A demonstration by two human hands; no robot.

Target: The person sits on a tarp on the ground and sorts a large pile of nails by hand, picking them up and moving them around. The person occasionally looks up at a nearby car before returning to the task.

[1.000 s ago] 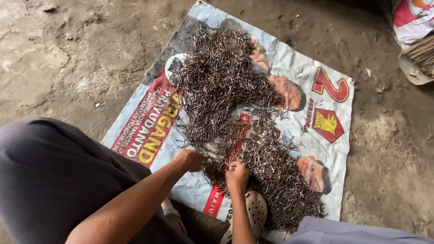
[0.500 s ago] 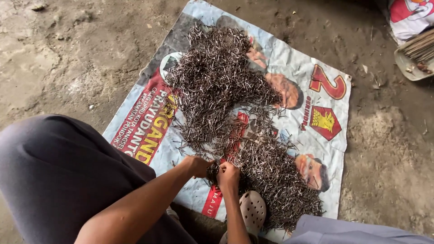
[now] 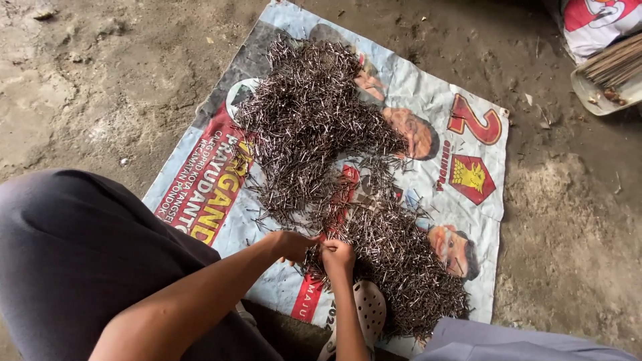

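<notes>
Left third of frame: the person's grey-clad knee point(image 3: 73, 261) fills the lower left, w/ bare dirt floor point(image 3: 87, 87) above it. From there the left forearm runs toward centre-bottom, where the left hand point(image 3: 289, 244) sits at the near edge of the small dark nails point(image 3: 314, 127); its grip looks narrow, fingers curled in on a few nails, though exactly what's pinched can't be told. Just beside it, touching or nearly so, the right hand point(image 3: 338, 255) is closed the same way over a small bunch of nails. The nails lie on a printed plastic banner point(image 3: 414, 87) spread on the floor, mid-frame. Judgement on doing this step well: pull only a small bunch at a time, keep both hands low over the banner so strays land on it & not in the dirt, align shafts before lifting, mind the points. Below the hands a pale perforated clog point(image 3: 369, 309) shows at bottom centre. Counts: 1 banner; 2 heaps of nails (big one upper centre, second one lower right of centre), joined by a thin scatter; nails themselves far too many to count; 2 hands; 1 clog visible. Upper right corner: 1 shallow tray point(image 3: 605, 83) holding thin sticks, & 1 more printed sheet point(image 3: 595, 20) behind it.
</notes>
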